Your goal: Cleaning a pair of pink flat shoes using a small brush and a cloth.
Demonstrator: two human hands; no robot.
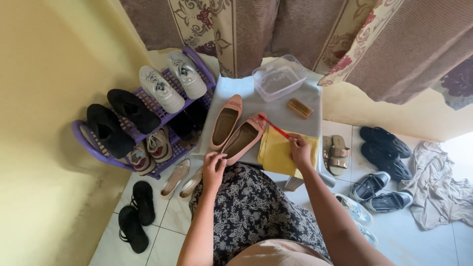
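Note:
Two pink flat shoes (226, 121) lie side by side on a small grey table (295, 123). My left hand (214, 166) grips the heel of the nearer pink shoe (243, 138). My right hand (299, 149) holds a thin red toothbrush (274, 127) whose head touches the toe of that shoe. A yellow cloth (276, 153) lies on the table under my right hand.
A clear plastic tub (279, 78) and a wooden brush (299, 108) sit at the table's far side. A purple shoe rack (143, 123) with several shoes stands left. Sandals and slippers (379, 162) and a crumpled cloth (438, 182) lie on the tiled floor right. Curtains (295, 29) hang behind.

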